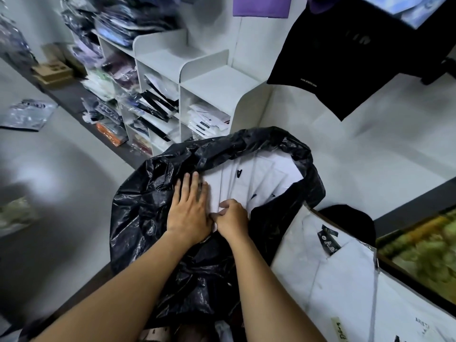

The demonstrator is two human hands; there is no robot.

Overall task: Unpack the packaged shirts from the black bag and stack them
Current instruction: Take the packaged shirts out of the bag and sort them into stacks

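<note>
White shelves (209,77) stood at twelve o'clock. Packaged shirts (259,178) sat inside the black bag (153,206). The left hand (190,211) pressed flat on them while the right hand (233,218) apparently pinched one. An unpacked pile (345,280) lay at four o'clock.

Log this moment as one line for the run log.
black bag: open, packaged shirts inside | left hand: flat on them | right hand: grips their near edge | loose shirt: lying right of bag
</note>
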